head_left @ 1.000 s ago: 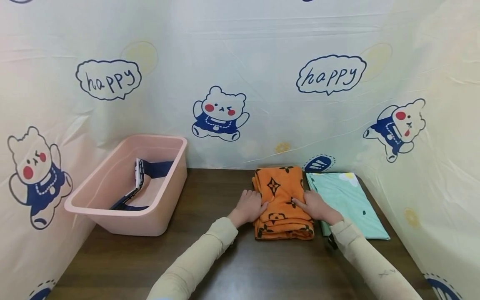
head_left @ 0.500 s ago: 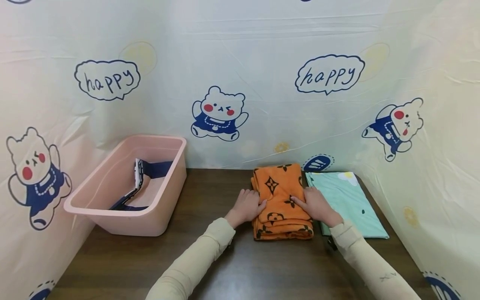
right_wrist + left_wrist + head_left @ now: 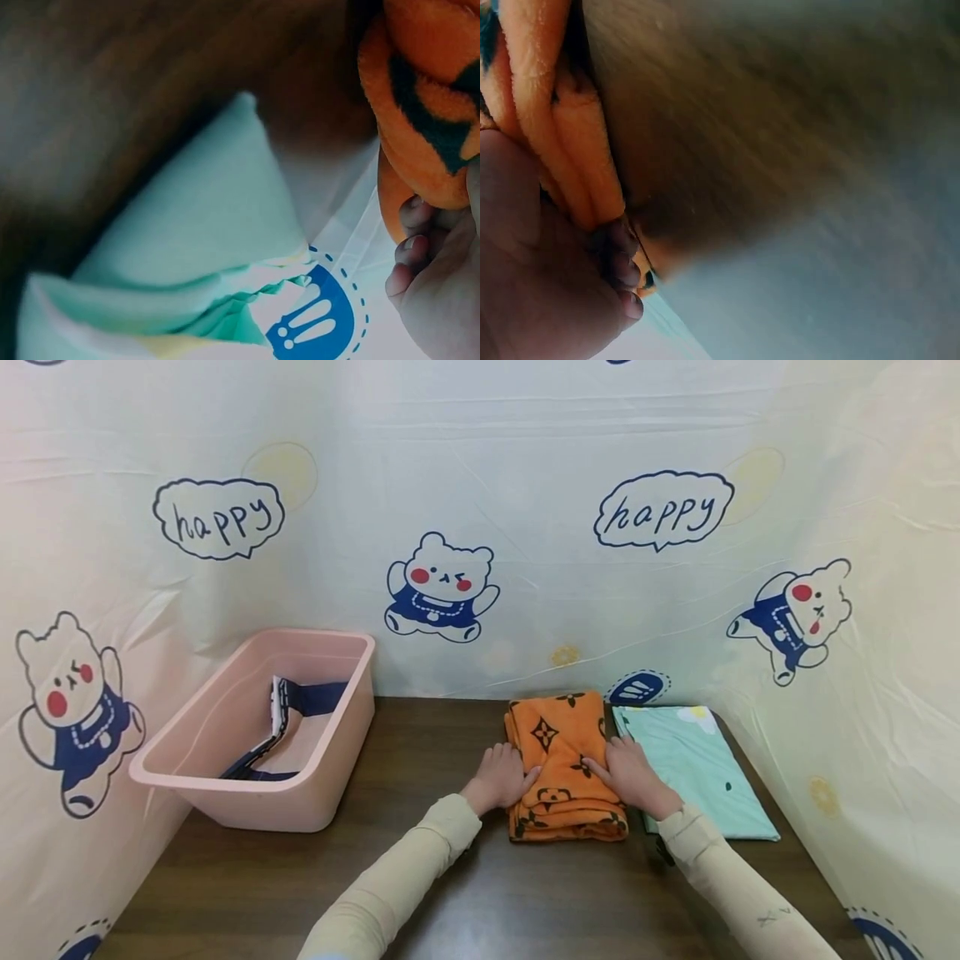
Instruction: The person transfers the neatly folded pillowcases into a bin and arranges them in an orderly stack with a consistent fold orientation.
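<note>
A folded orange plush cloth (image 3: 564, 743) with black motifs lies on the table in the head view. My left hand (image 3: 501, 778) grips its left side, thumb on top. On the opposite side my right hand (image 3: 633, 777) holds it the same way. In the left wrist view, the left hand (image 3: 547, 262) has its fingers curled at the lower edge of the orange layers (image 3: 585, 150). The right wrist view shows the right hand's (image 3: 442, 277) fingers bent in under the orange cloth (image 3: 427, 112). A folded mint-green cloth (image 3: 697, 777) lies just right of my right hand.
At the left stands a pink plastic bin (image 3: 352, 727) with dark blue fabric (image 3: 318, 697) inside. Brown tabletop (image 3: 427, 743) lies between the bin and the orange cloth. A printed pale curtain (image 3: 525, 485) encloses the back and sides.
Both hands keep their hold on the orange cloth. Its far end rises slightly, then sinks back a little, and the hands shift only slightly. The bin and mint-green cloth stay put.
</note>
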Tool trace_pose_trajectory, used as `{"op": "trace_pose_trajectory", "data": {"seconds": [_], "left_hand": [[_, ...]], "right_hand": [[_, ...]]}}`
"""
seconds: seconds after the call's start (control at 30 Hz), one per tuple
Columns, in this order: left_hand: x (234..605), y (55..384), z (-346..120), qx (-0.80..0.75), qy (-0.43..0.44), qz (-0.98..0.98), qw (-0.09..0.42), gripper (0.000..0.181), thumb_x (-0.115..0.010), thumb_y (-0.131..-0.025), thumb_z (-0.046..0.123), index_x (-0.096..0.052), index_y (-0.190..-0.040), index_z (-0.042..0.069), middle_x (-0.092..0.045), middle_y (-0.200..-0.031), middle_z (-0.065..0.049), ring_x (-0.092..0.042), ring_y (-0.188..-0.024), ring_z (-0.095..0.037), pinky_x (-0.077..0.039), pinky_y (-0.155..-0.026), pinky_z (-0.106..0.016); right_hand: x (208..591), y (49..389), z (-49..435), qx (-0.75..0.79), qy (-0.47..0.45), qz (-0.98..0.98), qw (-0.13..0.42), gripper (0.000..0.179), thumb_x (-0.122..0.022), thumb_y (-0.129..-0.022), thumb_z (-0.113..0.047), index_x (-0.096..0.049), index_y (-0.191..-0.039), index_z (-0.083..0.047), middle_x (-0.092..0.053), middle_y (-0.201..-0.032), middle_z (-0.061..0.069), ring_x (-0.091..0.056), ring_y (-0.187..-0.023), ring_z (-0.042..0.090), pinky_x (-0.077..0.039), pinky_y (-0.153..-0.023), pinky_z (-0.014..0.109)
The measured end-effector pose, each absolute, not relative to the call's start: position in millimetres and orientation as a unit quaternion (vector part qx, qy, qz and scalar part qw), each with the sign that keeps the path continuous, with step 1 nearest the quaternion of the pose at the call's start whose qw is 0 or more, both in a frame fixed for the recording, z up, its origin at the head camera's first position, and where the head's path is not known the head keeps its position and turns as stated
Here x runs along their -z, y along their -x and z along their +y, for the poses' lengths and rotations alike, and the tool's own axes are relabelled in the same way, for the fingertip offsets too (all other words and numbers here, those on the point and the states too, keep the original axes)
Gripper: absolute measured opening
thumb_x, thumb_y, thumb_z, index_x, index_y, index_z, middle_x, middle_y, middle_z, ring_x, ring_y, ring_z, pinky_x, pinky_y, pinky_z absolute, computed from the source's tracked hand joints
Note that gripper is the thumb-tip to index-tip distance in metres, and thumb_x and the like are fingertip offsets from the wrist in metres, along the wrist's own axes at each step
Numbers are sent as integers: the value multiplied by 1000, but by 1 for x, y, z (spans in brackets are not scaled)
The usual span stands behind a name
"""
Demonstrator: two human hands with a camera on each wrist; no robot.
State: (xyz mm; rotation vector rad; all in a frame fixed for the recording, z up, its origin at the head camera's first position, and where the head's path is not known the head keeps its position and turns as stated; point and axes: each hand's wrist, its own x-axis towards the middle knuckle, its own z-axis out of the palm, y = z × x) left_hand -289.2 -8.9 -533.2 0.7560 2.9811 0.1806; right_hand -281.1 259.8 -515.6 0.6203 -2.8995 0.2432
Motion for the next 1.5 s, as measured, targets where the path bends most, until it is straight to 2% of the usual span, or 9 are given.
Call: {"op": "trace_pose_trajectory", "data": {"seconds": [0.2,0.37,0.53,0.7,0.97,1.5], "left_hand": [[529,287,-7,-51,-265,963,8,59,-27,-111,44,-55,-69,14,-62,-92,-14,-53,-83,-28,-42,-78,-39],[518,285,-8,-39,-272,961,-36,57,-33,-111,39,-54,-64,16,-59,-76,-8,-51,-71,-24,-41,-69,-35],[514,282,-8,-51,-259,962,-66,57,-36,-110,37,-51,-59,16,-54,-71,-5,-44,-67,-22,-35,-66,-33],[516,277,-8,-72,-240,965,-83,51,-38,-109,35,-50,-64,15,-53,-76,-6,-40,-70,-24,-33,-68,-33],[507,270,-9,-69,-216,969,-93,46,-37,-110,37,-56,-77,11,-55,-80,-9,-46,-73,-26,-37,-69,-35],[496,268,-21,-66,-216,969,-97,47,-37,-110,36,-57,-76,11,-53,-77,-7,-46,-70,-23,-40,-68,-35]], "right_hand": [[513,279,260,-88,-210,-970,85,49,-56,-104,-38,-45,-64,-14,-40,-67,2,-33,-67,23,-27,-67,35],[508,277,258,-104,-205,-970,84,52,-55,-105,-38,-44,-61,-12,-40,-66,3,-34,-66,23,-28,-66,35],[502,274,256,-114,-199,-970,83,55,-53,-105,-41,-45,-59,-12,-40,-65,2,-36,-66,23,-29,-65,35],[498,272,254,-114,-195,-970,92,57,-53,-105,-43,-44,-57,-14,-40,-64,2,-36,-64,22,-29,-64,34],[491,271,251,-114,-180,-972,95,58,-52,-104,-48,-48,-58,-13,-44,-66,2,-40,-67,22,-31,-65,36],[478,270,240,-110,-189,-970,109,57,-52,-104,-48,-47,-58,-14,-40,-63,2,-39,-65,22,-31,-64,35]]}}
